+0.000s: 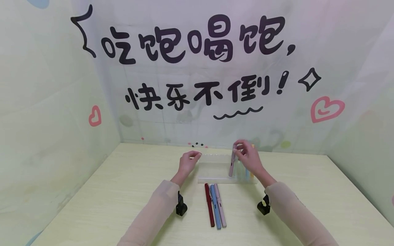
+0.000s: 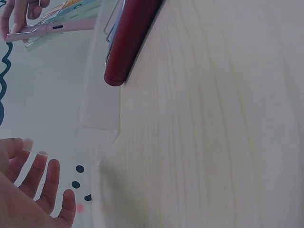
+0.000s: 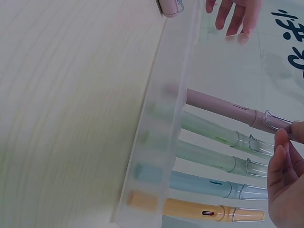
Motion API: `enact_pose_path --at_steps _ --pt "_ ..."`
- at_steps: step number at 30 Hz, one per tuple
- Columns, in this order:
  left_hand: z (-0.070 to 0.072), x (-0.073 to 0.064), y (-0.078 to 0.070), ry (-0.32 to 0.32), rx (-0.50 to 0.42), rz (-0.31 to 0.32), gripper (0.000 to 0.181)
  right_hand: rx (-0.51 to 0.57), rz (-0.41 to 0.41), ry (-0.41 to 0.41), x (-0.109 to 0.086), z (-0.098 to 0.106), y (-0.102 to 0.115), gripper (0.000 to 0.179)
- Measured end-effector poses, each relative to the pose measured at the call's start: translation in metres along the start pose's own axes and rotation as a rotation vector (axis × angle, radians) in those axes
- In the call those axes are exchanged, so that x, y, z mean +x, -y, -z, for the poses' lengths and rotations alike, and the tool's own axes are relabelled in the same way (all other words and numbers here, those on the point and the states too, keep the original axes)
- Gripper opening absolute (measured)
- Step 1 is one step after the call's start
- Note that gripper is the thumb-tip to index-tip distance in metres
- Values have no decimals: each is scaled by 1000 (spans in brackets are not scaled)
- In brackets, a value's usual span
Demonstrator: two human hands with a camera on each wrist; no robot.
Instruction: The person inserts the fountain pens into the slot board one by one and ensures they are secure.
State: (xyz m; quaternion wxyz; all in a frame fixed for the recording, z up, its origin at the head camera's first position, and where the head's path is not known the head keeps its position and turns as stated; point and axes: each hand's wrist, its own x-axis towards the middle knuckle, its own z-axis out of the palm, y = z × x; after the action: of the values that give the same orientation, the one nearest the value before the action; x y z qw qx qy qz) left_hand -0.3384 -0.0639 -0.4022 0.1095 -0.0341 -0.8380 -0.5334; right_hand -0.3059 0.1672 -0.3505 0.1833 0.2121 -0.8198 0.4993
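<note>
A clear pen stand [image 1: 212, 180] with a frosted front ledge stands near the back of the table. My left hand [image 1: 187, 162] pinches its upper left corner between thumb and fingertips; the other fingers are spread in the left wrist view. My right hand [image 1: 250, 158] pinches a mauve pen [image 3: 223, 108] near its clip end. That pen stands nearly upright, its lower end behind the ledge. Beside it in the stand are two pale green pens [image 3: 209, 129], a light blue pen [image 3: 202, 183] and an orange pen [image 3: 190, 207], partly hidden by my right hand in the head view.
In front of the stand, a dark red pen [image 1: 209, 205], a blue pen [image 1: 215, 206] and a pinkish pen [image 1: 220, 205] lie side by side on the wooden table [image 1: 123, 205]. A printed cloth backdrop [image 1: 184, 130] rises behind the table.
</note>
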Motion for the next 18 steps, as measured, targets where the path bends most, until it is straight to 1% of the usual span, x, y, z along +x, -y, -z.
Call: enact_pose_path --at_steps 3,7,10,15,18 --pt "0 0 0 0 -3 4 20 6 -12 11 -3 0 11 19" --pt "0 0 0 -2 -2 4 20 14 -14 32 -1 0 9 19" --pt "0 0 1 -4 -1 2 20 33 -6 43 2 0 -2 19" --pt "0 0 0 -3 0 1 20 6 -25 53 7 -3 -24 20" --pt "1 -1 -1 -1 1 -6 20 -12 -30 55 7 -4 -28 21"
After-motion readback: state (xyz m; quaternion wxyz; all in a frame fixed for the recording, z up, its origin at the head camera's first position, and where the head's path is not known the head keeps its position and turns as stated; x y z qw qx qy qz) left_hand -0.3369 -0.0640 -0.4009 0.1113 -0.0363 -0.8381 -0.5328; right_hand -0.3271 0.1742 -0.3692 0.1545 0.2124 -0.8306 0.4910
